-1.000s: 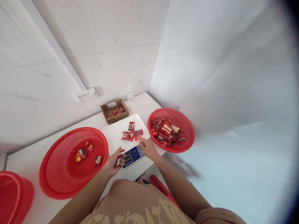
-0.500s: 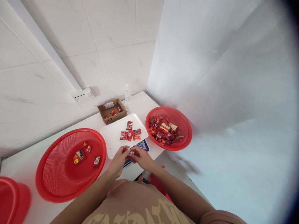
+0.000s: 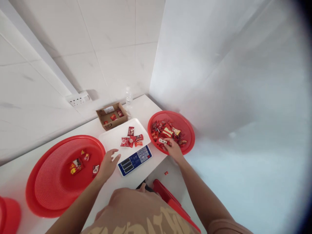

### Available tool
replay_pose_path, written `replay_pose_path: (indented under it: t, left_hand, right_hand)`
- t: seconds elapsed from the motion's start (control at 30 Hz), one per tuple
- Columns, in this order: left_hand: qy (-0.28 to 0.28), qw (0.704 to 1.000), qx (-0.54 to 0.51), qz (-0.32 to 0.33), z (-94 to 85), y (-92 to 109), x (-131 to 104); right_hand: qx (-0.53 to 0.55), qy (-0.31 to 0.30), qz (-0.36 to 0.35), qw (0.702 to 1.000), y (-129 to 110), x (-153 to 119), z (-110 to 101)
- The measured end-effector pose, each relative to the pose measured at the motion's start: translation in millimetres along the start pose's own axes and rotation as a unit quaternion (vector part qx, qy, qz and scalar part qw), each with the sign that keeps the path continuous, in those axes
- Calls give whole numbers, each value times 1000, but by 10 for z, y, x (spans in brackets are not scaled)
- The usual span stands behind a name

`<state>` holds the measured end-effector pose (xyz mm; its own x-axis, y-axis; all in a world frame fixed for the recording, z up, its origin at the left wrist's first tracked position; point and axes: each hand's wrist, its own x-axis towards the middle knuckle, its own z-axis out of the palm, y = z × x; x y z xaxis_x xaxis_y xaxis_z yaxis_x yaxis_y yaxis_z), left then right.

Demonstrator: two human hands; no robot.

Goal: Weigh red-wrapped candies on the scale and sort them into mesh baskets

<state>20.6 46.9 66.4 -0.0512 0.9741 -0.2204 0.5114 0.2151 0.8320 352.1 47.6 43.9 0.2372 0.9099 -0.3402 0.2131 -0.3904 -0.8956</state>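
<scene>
Head view, entries as seen from beside the person.

Item: right hand [image 3: 174, 150], fingers pinching one small red-and-white packet [image 3: 162, 141] at the near side of the right basket [image 3: 186, 128]. Packet lies within the rim; whether it touches the heap of wrapped sweets [image 3: 168, 131] there, I cannot tell.

Item: left hand [image 3: 108, 165], nothing held; fingers loosely spread, thumb apart, between the left basket [image 3: 51, 177] and the scale's display panel [image 3: 135, 160].

Change noted: half a second ago both hands met on the packet in front of the scale. Now they are well apart, the right alone carries it, and the panel shows uncovered. By my judgement, the handling of this piece has passed to one hand and away from the scale, leaving the left free.

Item: scale platform [image 3: 110, 138], white, bearing five red packets [image 3: 131, 140], the same five as in the previous view.

Item: left basket's contents, a few packets [image 3: 76, 166], sparse.

Item: cardboard box [image 3: 118, 123], some packets inside, behind the platform; clear bottle [image 3: 128, 97] just beside it, on the white surface [image 3: 146, 105].
</scene>
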Motion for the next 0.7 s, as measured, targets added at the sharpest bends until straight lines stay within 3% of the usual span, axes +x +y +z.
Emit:
replay_pose_path:
  t: [0.1,0.17,0.33,0.43,0.57,0.7]
  left_hand:
    - [33,987,139,68,-172,-311,84]
    - [36,972,217,88,-244,-486,91]
    - [-1,930,357,82,-285,-734,0]
    - [-14,912,404,77,-249,-737,-49]
    - [15,896,435,94,-153,-622,-51]
    - [8,894,425,142,2,-448,57]
  right_hand:
    - [-164,92,-17,982,177,165,-318]
    - [-258,111,-40,959,266,217,-400]
    - [-309,10,-17,951,274,323,-195]
    - [-300,-10,-53,952,147,421,61]
    - [-297,-14,-128,946,22,533,365]
    - [-300,-19,-151,942,61,564,494]
